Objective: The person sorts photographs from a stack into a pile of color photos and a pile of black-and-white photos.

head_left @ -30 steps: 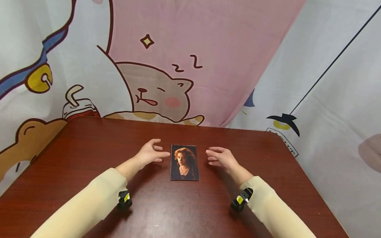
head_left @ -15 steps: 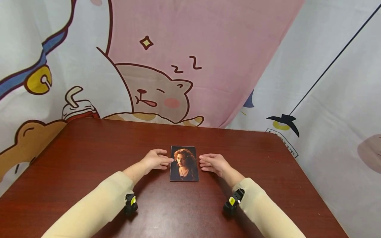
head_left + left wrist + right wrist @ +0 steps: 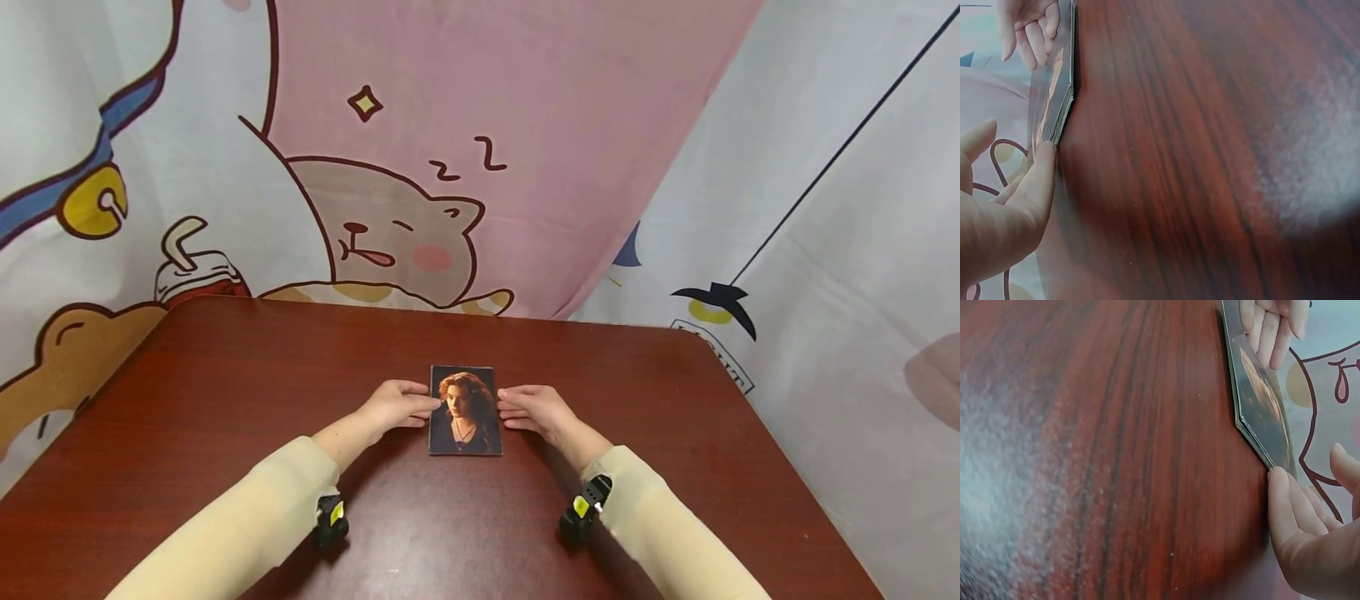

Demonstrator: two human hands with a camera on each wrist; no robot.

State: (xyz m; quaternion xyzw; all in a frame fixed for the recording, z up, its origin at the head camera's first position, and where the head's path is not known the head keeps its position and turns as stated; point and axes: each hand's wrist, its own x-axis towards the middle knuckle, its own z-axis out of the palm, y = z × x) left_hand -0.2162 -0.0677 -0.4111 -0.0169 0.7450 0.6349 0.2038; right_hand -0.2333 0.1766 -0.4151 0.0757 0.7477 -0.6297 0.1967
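Observation:
A thin stack of cards (image 3: pixel 463 429) lies flat on the brown table, a portrait of a long-haired person printed on its top face. Layered edges of the stack (image 3: pixel 1254 439) show in the right wrist view. My left hand (image 3: pixel 392 407) is at its left edge, one fingertip overlapping the picture's margin. On the opposite side my right hand (image 3: pixel 542 410) has its fingertips touching the right edge, fingers fairly straight. In the left wrist view, a fingertip of the left hand (image 3: pixel 1004 219) meets the stack's near side, with the thumb raised apart.
The wood-grain table (image 3: pixel 300 350) carries the stack near its middle. Behind it hangs a cartoon-printed cloth (image 3: pixel 555 150) that meets the table's back edge. Black devices (image 3: pixel 330 523) are strapped at both wrists, below cream sleeves.
Both hands have moved inward, from apart on either side to touching the stack's left and right edges. The stack stays in place on the table.

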